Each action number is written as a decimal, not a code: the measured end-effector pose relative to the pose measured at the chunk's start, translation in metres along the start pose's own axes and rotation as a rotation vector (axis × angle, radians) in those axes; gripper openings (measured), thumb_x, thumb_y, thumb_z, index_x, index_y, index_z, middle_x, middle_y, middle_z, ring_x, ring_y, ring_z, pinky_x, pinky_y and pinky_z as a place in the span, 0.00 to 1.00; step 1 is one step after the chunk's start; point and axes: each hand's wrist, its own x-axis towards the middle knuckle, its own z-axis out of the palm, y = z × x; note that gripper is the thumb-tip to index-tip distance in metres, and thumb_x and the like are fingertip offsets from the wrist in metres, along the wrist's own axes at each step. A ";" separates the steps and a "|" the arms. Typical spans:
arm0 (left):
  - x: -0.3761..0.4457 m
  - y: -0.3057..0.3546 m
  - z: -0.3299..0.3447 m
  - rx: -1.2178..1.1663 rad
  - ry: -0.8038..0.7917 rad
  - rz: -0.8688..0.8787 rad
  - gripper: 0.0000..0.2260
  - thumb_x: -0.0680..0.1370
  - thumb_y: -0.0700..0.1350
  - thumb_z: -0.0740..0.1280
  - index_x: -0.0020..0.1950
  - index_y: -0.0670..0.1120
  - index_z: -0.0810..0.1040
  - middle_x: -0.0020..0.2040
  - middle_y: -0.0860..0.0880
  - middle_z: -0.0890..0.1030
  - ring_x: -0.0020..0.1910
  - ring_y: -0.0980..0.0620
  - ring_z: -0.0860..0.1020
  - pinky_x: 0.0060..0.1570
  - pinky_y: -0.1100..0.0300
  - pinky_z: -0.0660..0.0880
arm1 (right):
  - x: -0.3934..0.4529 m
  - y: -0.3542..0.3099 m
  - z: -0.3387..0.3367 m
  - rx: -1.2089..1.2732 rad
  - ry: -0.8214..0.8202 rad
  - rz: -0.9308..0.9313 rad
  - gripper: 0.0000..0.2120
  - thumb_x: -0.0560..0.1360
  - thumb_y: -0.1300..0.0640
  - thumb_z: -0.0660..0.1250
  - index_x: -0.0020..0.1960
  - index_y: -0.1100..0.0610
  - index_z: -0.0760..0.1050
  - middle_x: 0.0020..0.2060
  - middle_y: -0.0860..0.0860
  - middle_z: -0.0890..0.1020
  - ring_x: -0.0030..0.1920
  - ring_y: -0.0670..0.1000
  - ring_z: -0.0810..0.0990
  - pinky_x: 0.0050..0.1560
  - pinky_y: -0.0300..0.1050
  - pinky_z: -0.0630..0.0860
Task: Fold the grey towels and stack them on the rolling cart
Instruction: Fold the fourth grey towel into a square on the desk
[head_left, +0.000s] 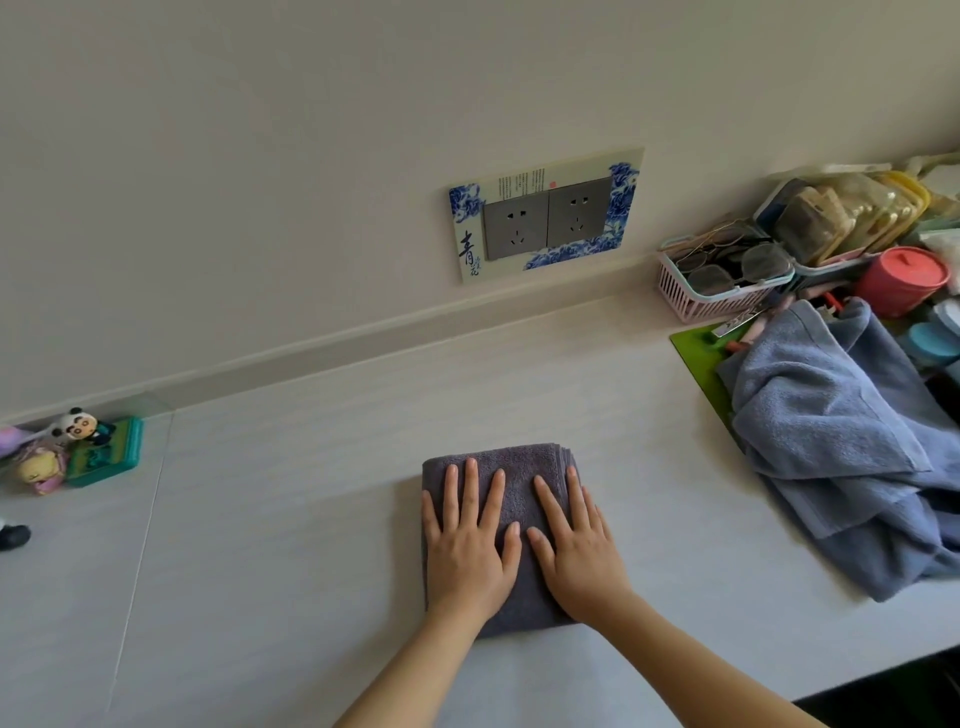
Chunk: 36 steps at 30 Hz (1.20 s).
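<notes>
A dark grey terry towel, folded into a thick rectangle (511, 462), lies on the pale grey tabletop (291, 519), below the twin grey wall socket with its blue-and-white floral frame (545, 215). The frame bears a large brushed character, 青; its smaller print is too fine to read. The left hand (467, 545) and right hand (576, 551) lie flat on the towel, fingers straight and spread, pressing it down. Right of the socket a crumpled blue-grey towel (831, 441) lies beside a pink plastic basket of spectacles (722, 280). Far left of the socket stand small cartoon figurines (72, 447).
</notes>
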 end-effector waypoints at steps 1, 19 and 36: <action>0.001 0.000 -0.001 -0.001 -0.007 0.001 0.28 0.75 0.57 0.56 0.74 0.50 0.63 0.75 0.43 0.62 0.75 0.42 0.58 0.68 0.37 0.55 | 0.001 0.000 0.000 0.009 0.020 -0.010 0.33 0.72 0.34 0.39 0.74 0.45 0.41 0.74 0.50 0.40 0.76 0.56 0.50 0.73 0.47 0.46; -0.044 -0.059 -0.043 -1.189 -0.182 -0.740 0.26 0.68 0.55 0.75 0.61 0.46 0.73 0.54 0.49 0.81 0.51 0.52 0.80 0.52 0.56 0.76 | 0.006 -0.019 -0.026 0.896 -0.267 0.428 0.31 0.62 0.51 0.80 0.57 0.61 0.72 0.49 0.53 0.82 0.47 0.51 0.82 0.41 0.41 0.78; -0.153 -0.231 -0.148 -1.726 0.095 -0.818 0.25 0.65 0.45 0.77 0.59 0.40 0.77 0.51 0.39 0.83 0.50 0.40 0.82 0.47 0.50 0.78 | -0.007 -0.224 0.016 1.134 -0.728 0.010 0.35 0.60 0.54 0.78 0.64 0.59 0.68 0.57 0.58 0.80 0.55 0.56 0.81 0.57 0.53 0.77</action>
